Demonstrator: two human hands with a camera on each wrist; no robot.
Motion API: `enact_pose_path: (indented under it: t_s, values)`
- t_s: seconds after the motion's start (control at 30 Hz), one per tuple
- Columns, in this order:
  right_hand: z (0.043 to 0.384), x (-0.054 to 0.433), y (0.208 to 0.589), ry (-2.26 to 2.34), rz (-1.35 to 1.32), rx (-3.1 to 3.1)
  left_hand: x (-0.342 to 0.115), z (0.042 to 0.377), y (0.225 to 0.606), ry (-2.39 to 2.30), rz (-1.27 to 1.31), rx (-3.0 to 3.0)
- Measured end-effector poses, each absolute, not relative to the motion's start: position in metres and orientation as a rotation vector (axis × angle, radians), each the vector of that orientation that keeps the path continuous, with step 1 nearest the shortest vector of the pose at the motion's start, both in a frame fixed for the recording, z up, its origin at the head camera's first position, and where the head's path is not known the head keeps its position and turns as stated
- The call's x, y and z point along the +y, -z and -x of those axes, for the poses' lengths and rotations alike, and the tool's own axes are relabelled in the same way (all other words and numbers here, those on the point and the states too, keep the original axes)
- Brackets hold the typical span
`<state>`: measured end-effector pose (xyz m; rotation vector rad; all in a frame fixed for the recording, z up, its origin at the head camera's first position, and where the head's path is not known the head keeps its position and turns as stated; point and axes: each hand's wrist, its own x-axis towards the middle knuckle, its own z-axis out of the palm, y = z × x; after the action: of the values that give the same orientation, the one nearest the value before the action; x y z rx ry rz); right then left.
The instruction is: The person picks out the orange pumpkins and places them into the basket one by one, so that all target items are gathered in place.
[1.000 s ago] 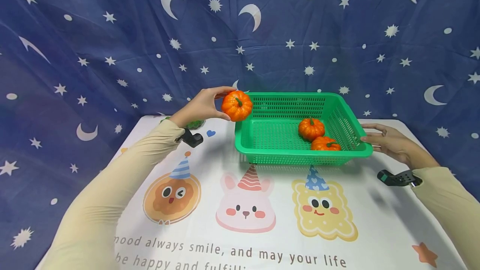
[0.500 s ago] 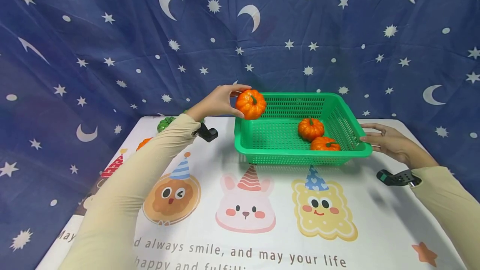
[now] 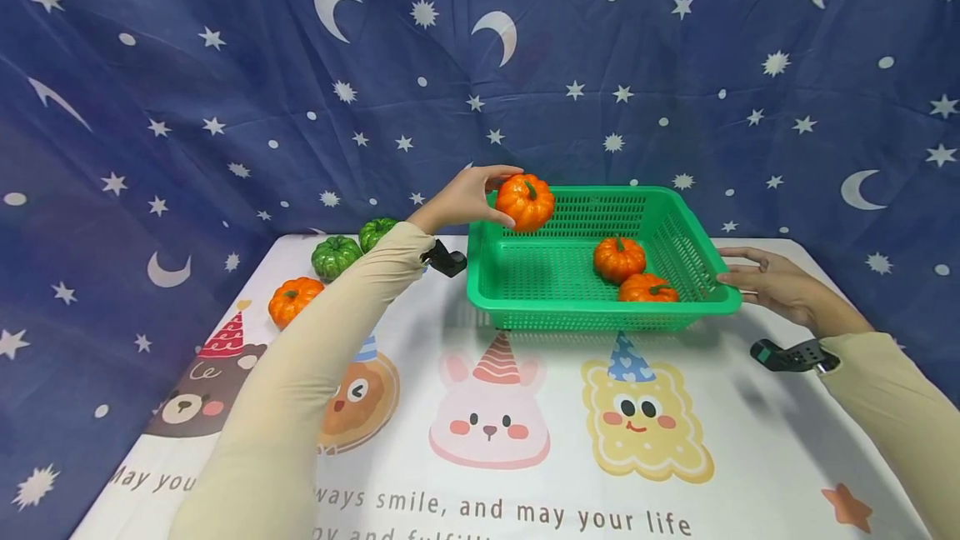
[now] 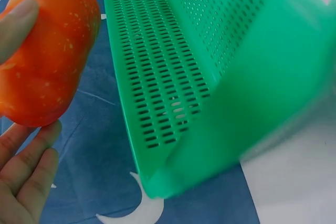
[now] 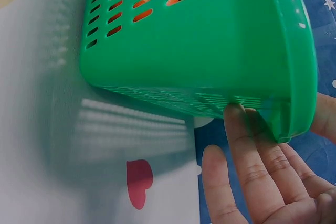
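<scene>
My left hand (image 3: 469, 198) holds a small orange pumpkin (image 3: 526, 202) between thumb and fingers, above the left end of a green plastic basket (image 3: 480, 273). From the left wrist, the held pumpkin (image 4: 50, 51) shows beside the basket's slotted wall, with the thumb on one side and fingertips on the other. Two more orange pumpkins, one at the back (image 3: 619, 259) and one in front (image 3: 648, 288), lie inside at the right. My right hand (image 3: 780, 286) grips the basket's right end: the thumb is at the rim and the fingers (image 5: 247, 156) lie against the outer wall.
At the table's left stand an orange pumpkin (image 3: 295, 300) and two green ones, a nearer (image 3: 335, 257) and a farther (image 3: 377, 232), partly behind the left sleeve. A white cloth (image 3: 525, 415) with printed cartoons covers the table. A dark blue star curtain (image 3: 405, 48) hangs behind.
My left hand has carried the pumpkin rightward from the basket's left edge to over its left part, uncovering the pumpkins on the table's left. The right hand and basket have stayed in place.
</scene>
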<state>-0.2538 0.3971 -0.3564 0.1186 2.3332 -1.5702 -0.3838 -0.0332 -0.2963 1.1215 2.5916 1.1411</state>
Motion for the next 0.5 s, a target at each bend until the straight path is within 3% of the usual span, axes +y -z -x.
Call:
enact_pose_path:
  t_s: [0.5]
  values:
    - [0.25,0.397,0.36,1.598,-0.108,2.332,0.001,0.391,0.312,-1.156,-1.068,2.611]
